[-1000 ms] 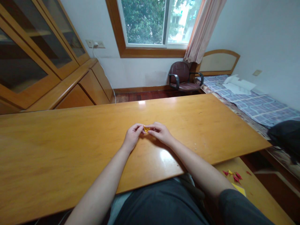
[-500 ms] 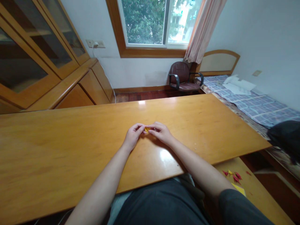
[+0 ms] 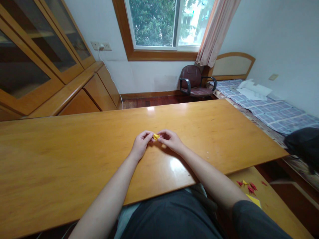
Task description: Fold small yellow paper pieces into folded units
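Note:
A small piece of folded yellow paper [image 3: 156, 136] is held between my two hands, just above the middle of the wooden table [image 3: 82, 152]. My left hand [image 3: 142, 143] pinches its left side between thumb and fingers. On the other side, my right hand [image 3: 170, 140] grips the right edge with thumb and forefinger, the remaining fingers curled. Fingertips cover parts of the paper, so its full shape cannot be made out.
Lower right, a second, lower surface [image 3: 276, 205] bears several small red folded pieces [image 3: 251, 188] and yellow paper [image 3: 254, 200]. Beyond the table stand an armchair [image 3: 191, 79] and a bed [image 3: 276, 109]. A cabinet [image 3: 72, 86] stands at the left.
My right fingers have shifted slightly off the top of the yellow paper, so more of it shows. My left hand has hardly moved.

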A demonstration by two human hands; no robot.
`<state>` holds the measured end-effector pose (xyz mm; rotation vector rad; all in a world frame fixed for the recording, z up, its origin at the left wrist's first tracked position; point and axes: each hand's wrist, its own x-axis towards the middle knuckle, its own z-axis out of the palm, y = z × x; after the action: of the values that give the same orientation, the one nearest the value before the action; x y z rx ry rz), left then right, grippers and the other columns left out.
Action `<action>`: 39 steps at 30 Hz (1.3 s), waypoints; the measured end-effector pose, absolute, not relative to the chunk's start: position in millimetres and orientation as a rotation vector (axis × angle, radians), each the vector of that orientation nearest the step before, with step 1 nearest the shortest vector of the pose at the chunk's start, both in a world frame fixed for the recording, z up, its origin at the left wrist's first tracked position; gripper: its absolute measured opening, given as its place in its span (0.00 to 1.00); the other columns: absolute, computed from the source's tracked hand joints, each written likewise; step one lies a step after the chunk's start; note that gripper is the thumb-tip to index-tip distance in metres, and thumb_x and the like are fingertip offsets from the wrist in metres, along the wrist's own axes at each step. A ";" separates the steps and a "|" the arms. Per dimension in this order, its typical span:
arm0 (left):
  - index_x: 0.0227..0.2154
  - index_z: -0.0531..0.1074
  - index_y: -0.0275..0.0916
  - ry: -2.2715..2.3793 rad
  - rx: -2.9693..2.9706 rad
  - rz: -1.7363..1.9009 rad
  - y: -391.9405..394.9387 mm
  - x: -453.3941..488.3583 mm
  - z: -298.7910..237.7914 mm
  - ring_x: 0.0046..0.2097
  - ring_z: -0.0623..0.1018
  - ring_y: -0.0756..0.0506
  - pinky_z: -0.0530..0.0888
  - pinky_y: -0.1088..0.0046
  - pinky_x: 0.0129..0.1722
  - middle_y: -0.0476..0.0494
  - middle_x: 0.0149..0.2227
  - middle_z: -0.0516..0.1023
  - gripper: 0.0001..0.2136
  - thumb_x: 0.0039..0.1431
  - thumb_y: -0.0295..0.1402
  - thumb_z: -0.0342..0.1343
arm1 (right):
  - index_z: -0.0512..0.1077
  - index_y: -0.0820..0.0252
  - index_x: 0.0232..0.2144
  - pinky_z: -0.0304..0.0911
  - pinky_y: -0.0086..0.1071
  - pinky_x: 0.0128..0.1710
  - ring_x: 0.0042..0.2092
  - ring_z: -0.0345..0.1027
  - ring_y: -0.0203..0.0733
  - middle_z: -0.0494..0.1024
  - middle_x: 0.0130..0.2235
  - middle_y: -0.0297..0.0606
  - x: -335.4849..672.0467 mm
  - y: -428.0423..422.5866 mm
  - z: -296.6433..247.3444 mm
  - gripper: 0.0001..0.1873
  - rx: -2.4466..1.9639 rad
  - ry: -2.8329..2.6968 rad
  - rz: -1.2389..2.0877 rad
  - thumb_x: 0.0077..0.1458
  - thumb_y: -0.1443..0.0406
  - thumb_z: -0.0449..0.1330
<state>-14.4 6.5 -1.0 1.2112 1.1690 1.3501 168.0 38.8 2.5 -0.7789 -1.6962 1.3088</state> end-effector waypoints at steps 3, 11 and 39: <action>0.31 0.75 0.37 1.176 1.221 1.365 6.0 -14.6 -1.2 0.30 0.75 0.49 0.72 0.73 0.35 0.49 0.26 0.76 0.12 0.55 0.42 0.60 | 0.74 0.62 0.39 0.64 0.28 0.35 0.32 0.68 0.34 0.75 0.31 0.34 168.0 39.2 2.5 0.16 -0.787 -1.665 1.354 0.49 0.59 0.66; 0.33 0.75 0.38 1.203 1.323 1.376 0.0 -11.7 7.7 0.35 0.76 0.48 0.72 0.73 0.38 0.47 0.32 0.77 0.10 0.53 0.40 0.62 | 0.74 0.61 0.39 0.65 0.29 0.35 0.33 0.68 0.34 0.75 0.32 0.34 168.8 41.8 -3.5 0.16 -0.776 -1.718 1.273 0.52 0.57 0.65; 0.31 0.74 0.40 1.330 1.743 1.427 -4.7 -5.4 14.3 0.41 0.76 0.46 0.74 0.70 0.41 0.44 0.36 0.75 0.07 0.57 0.38 0.59 | 0.73 0.59 0.38 0.68 0.34 0.39 0.36 0.70 0.39 0.76 0.34 0.38 172.1 40.3 5.0 0.07 -0.800 -1.929 0.765 0.56 0.64 0.61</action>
<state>-5.4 -4.7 14.3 1.7428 1.3300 1.4267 172.1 40.3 5.0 -0.7998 -1.9294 0.7650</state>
